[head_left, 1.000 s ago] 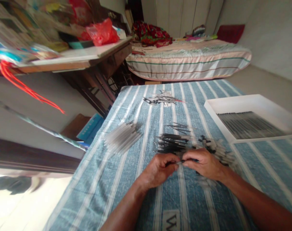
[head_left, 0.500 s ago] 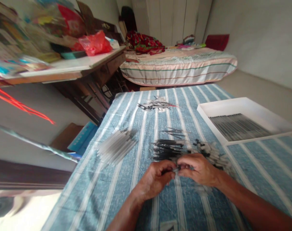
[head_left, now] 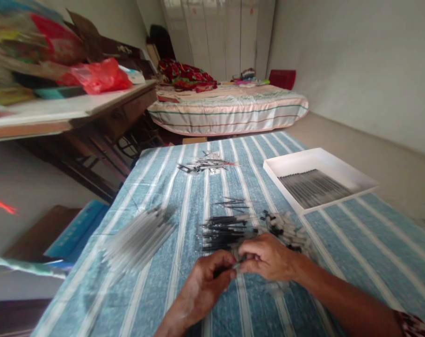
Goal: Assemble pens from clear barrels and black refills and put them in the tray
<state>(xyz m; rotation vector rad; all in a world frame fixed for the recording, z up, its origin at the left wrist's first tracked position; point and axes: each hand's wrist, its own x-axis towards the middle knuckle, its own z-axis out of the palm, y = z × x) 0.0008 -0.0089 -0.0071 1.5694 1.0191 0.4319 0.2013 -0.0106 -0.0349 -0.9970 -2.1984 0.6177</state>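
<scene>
Near the table's front, my left hand [head_left: 210, 281] and my right hand [head_left: 266, 257] meet fingertip to fingertip. Both are closed in a pinch around something small and greyish between them, too small to make out. Just beyond the fingers lies a pile of thin black rods [head_left: 222, 231]. A heap of short white and black pieces [head_left: 287, 229] sits beside and behind my right hand. To the left rests a bundle of pale grey tubes [head_left: 142, 238]. A few thin dark sticks [head_left: 233, 202] lie behind the black rods.
An open white box [head_left: 285, 161] holding a row of grey-black pens stands at the right on the striped cloth [head_left: 156, 173]. Farther back lies a small pile of black and red-tipped pieces [head_left: 207, 164]. A cluttered desk [head_left: 110, 100] stands left, a bed [head_left: 229, 112] beyond.
The view has turned to the right, so the table and objects appear shifted left. My hands stay together in the same pinch, with little change.
</scene>
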